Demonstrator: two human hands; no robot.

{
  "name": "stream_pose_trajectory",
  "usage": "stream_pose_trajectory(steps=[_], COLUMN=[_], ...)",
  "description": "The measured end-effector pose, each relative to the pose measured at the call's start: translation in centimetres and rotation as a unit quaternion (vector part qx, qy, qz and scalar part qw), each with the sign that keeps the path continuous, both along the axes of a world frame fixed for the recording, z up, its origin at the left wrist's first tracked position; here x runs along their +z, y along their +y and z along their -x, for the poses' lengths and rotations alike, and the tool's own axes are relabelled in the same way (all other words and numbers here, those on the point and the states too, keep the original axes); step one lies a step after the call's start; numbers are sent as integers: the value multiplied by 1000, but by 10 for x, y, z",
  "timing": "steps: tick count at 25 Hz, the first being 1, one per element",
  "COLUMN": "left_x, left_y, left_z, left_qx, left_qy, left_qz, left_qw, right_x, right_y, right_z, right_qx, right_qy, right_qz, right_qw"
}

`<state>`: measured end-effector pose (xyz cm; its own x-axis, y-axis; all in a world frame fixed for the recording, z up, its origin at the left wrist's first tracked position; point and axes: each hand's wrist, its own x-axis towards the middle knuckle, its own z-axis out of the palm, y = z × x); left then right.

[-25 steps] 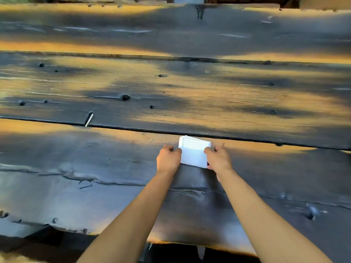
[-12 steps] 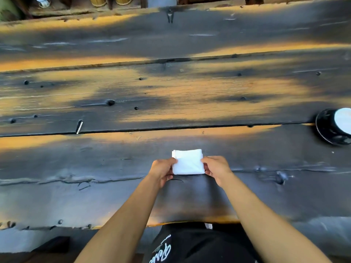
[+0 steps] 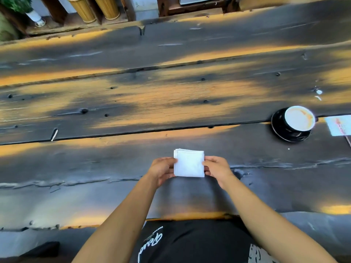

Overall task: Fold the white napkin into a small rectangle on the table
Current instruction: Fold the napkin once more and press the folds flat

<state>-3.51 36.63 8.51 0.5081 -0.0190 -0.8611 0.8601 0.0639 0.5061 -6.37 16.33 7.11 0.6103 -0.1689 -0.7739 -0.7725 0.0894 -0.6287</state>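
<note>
Head view, lower centre of the frame: white napkin (image 3: 189, 163) folded into a small, nearly square rectangle, stacked layers showing along its upper edge. Held between both hands, just above or on the dark wooden table (image 3: 133, 95); contact with the wood not clear. Left hand (image 3: 163, 168) at the napkin's left edge, thumb laid on top near the upper left corner, remaining fingers curled underneath, pinching that side. Right hand (image 3: 216, 168) at the napkin's right edge, thumb on top, fingers curled below, pinching likewise. Napkin thus spanning the gap between the two grips, its middle bare and flat, lower edge level with the knuckles. Both forearms running down to the lower corners of the frame, over a black garment (image 3: 190, 242) with white lettering at bottom centre.

Right of frame, at mid-height: black cup (image 3: 299, 118) with a pale inside and brownish residue, standing on a black saucer (image 3: 284, 133), well apart from the napkin. Just beside it at the right edge, a pale blue card (image 3: 339, 125) cut off by the frame. Upper left: two bamboo containers (image 3: 95, 7) and a white pot (image 3: 36, 17) with green leaves beyond the table's far edge.
</note>
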Motion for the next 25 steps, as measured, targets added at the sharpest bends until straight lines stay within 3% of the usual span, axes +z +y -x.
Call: stream_pose_trajectory(steps=[11, 25], left_x=[1, -40], left_y=[-199, -268], left_z=[38, -94], left_qx=[120, 22], left_qy=[18, -43], left_qz=[-4, -158], left_qw=[993, 986], right_x=[0, -25], right_y=[-196, -239], right_z=[-8, -114], right_qx=[81, 122], right_qy=[-11, -37], right_qz=[16, 164], right_qw=[996, 978])
